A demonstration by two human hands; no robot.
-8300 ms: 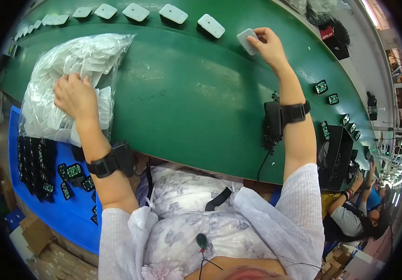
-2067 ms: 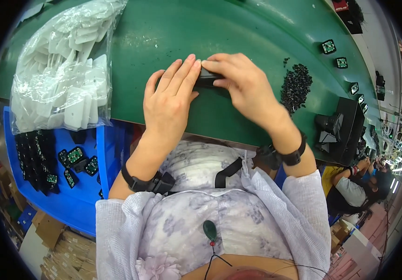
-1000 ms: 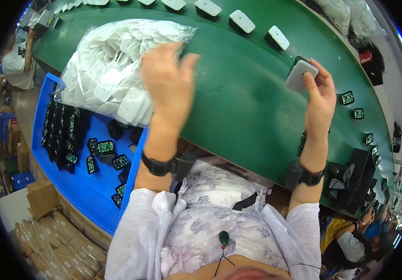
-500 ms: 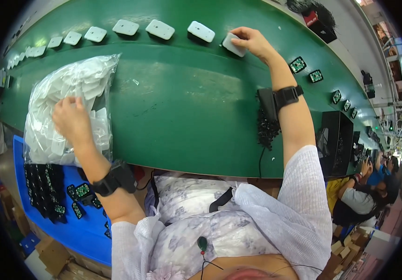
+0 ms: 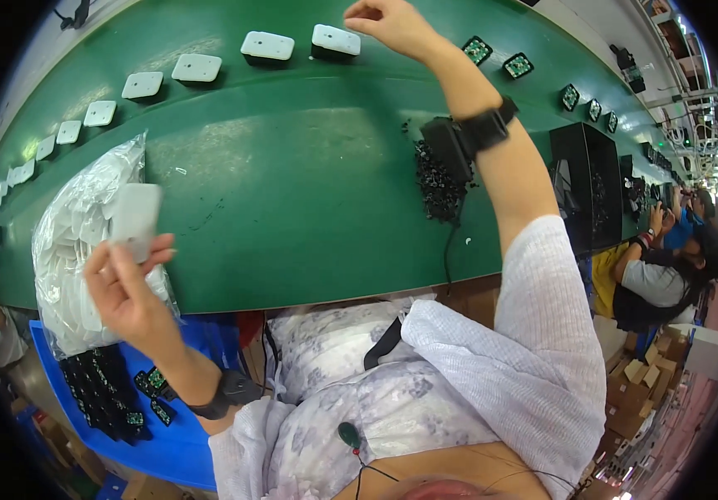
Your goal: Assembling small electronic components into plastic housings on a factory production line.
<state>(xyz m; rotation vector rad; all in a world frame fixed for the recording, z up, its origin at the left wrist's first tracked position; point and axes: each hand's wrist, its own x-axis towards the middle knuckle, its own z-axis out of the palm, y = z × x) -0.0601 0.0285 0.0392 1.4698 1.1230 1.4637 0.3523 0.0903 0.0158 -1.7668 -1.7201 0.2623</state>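
Note:
My left hand point(image 5: 136, 287) is closed on a white plastic cover point(image 5: 137, 215) with rounded corners, slightly blurred, raised beside the bag. Under and behind it sits a clear plastic bag point(image 5: 63, 250) full of similar white covers. At the far side of the bench, my right hand point(image 5: 386, 23) hovers just right of a black case with a white lid point(image 5: 336, 39). Its fingers are bent, thumb apart, with nothing visible between them. More white-lidded cases, such as this one point(image 5: 267, 46), run in a curved row to the left.
Black cases with green circuit boards point(image 5: 518, 66) line the right of the green bench point(image 5: 292, 217). A pile of small black parts point(image 5: 438, 183) lies under my right wrist. A black bin point(image 5: 588, 183) is farther right; a blue tray point(image 5: 117, 442) with boards is lower left. Co-workers sit at right.
My left hand has come out of the bag with a white cover. My right hand has let go of the white-lidded piece it held. The whole view has shifted.

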